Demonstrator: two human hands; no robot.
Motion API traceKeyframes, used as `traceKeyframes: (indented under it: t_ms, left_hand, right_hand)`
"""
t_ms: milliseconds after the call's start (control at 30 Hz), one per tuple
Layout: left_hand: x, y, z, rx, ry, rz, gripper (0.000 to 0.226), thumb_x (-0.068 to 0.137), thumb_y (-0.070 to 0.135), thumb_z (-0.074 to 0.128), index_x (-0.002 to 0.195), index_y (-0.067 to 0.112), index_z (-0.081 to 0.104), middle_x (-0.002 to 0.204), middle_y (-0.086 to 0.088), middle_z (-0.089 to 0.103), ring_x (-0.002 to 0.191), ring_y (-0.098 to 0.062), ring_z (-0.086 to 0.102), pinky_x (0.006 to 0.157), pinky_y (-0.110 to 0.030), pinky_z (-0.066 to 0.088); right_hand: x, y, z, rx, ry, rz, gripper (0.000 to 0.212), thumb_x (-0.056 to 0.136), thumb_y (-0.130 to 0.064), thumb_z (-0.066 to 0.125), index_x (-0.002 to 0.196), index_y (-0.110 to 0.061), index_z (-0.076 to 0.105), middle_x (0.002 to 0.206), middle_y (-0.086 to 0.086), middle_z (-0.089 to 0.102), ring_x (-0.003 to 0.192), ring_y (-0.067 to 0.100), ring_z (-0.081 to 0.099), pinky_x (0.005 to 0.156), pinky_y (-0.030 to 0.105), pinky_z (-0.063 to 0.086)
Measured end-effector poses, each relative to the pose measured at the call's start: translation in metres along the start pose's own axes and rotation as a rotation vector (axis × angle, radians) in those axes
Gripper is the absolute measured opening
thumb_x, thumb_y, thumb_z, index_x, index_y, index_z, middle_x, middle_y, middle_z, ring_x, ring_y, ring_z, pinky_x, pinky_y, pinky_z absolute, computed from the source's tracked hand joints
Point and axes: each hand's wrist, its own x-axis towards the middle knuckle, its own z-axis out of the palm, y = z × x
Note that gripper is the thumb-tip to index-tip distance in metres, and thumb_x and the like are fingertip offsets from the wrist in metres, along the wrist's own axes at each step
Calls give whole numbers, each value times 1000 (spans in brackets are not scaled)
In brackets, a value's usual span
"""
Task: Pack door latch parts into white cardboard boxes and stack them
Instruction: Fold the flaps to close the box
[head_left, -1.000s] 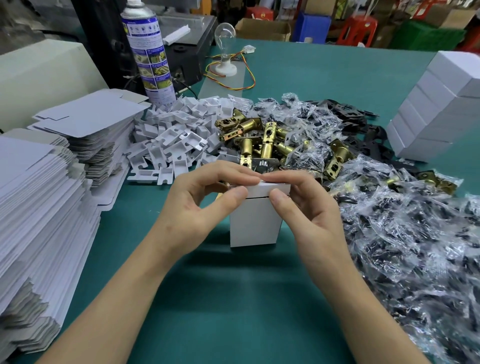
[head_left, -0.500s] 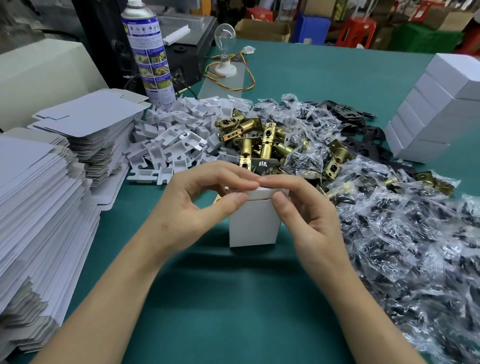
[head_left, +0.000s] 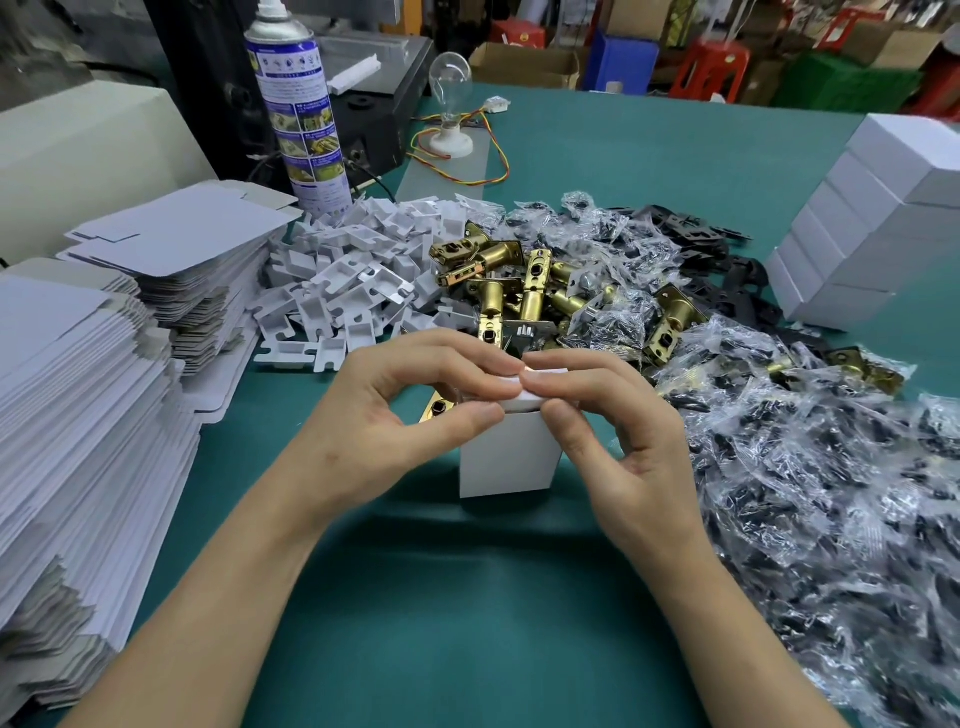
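On the green bench (head_left: 467, 623) before us, we held the top flap of a white box (head_left: 506, 457) in both hands.

Our left hand (head_left: 395, 415) and right hand (head_left: 623, 431) each pinched the flap between thumb and fingers, fingertips meeting over the box. It stood upright on the bench, just in front of the heap of brass latches (head_left: 524, 291). Bagged parts (head_left: 805, 467) lay to the right and flat carton blanks (head_left: 67, 389) to the left, with a stack of closed boxes (head_left: 872, 223) at the far right.
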Motion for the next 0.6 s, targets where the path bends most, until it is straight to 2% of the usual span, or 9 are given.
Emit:
traceKeyframes:
  t_ms: [133,300,433,600]
  left_hand:
    - [0,1,-2,-19,-14,-13,18,92,23,77,108,29,81,122,-1,76,115,-32,70,93,-49,56]
    - [-1,-1,1,-49,13,-51,17,91,22,76,107,27,81,122,-1,77,117,-30,71,97,-56,56]
    - [-1,0,3,-73,47,-83,17,92,25,74,105,31,82,120,1,77,117,-27,71,95,-47,59]
    - [-1,2,4,-103,53,-89,18,92,26,74,106,35,82,121,3,77,117,-25,71,94,-39,59]
  right_hand:
    - [1,1,-1,-64,13,-42,16,100,-15,63,110,-14,75,118,4,71,115,21,68,90,30,54]
    - [0,0,2,-66,30,-8,16,100,-13,63,110,-11,76,117,0,71,115,22,67,88,34,56]
    - [-1,-2,3,-9,38,44,21,101,-7,56,110,-11,75,116,-1,73,118,23,66,94,34,53]
    - [-2,-3,5,40,51,99,21,102,-9,56,112,-16,72,116,-4,73,114,24,67,93,39,54]
